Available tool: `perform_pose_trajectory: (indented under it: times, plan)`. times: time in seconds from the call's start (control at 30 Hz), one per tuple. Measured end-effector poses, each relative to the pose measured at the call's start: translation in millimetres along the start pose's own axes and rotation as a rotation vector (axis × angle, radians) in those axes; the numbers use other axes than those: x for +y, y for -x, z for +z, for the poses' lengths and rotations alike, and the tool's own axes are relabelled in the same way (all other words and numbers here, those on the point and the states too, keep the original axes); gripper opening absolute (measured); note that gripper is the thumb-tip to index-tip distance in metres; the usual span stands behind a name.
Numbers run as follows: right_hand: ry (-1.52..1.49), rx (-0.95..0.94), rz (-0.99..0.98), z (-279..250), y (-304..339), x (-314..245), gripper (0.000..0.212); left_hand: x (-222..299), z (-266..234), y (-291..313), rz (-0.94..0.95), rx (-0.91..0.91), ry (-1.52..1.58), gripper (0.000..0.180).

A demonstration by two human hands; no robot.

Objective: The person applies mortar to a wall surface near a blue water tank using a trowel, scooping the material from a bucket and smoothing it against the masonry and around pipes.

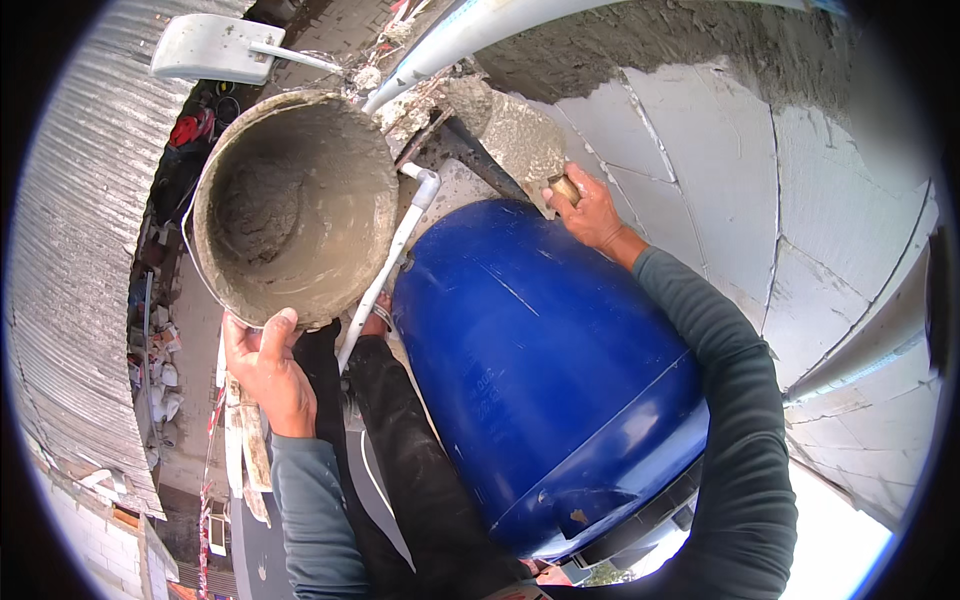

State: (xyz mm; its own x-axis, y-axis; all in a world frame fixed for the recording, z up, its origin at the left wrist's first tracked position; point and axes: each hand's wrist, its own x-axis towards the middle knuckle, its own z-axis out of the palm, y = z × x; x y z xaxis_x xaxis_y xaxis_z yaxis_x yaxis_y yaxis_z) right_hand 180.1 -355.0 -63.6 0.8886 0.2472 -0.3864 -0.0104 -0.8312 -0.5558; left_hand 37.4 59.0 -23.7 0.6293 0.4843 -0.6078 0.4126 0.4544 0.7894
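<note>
A pale block wall [830, 210], partly coated in grey mortar [700, 45], rose beside a blue barrel [550, 370]. Left of the barrel, the left hand [272, 375] had its grip pinching a mortar-caked bucket [350, 215]; the right hand [597, 215], beyond the barrel, wrapped its grip around a trowel [564, 188].

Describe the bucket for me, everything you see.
The bucket is round, its rim and inner wall coated in grey mortar, which hides its material. A thicker mass lies inside, toward the left. Its open mouth faces the camera. A thin handle curves along its left side. The left hand holds the near rim. It is left of the blue barrel; its underside is hidden.
</note>
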Motion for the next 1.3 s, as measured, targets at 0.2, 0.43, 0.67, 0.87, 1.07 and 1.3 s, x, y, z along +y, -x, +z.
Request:
perform_pose_trajectory:
  times: [0.2, 0.43, 0.67, 0.87, 1.07, 1.3]
  plan:
    - [0.038, 0.141, 0.086, 32.2, -36.7, 45.9, 0.034, -1.7, 1.9, 2.5, -0.016, 0.025, -0.01, 0.037]
    - [-0.066, 0.204, 0.154, 84.8, -79.9, 71.5, 0.031, 0.7, 4.3, 6.3, -0.032, 0.062, -0.029, 0.044]
    - [-0.331, 0.229, 0.189, 113.4, -110.5, 102.4, 0.029, -2.2, 1.6, 5.7, -0.03, 0.075, -0.059, 0.047]
    - [-0.472, 0.131, 0.304, 117.0, -121.9, 90.4, 0.026, -3.5, 0.7, 4.8, -0.013, 0.099, -0.092, 0.048]
    - [-0.549, 0.087, 0.34, 109.4, -139.1, 75.5, 0.022, -2.1, 0.8, 3.3, -0.027, 0.082, -0.104, 0.052]
    - [-0.573, 0.05, 0.436, 101.5, -149.4, 46.1, 0.015, -1.9, 1.4, 2.9, -0.004, 0.088, -0.11, 0.047]
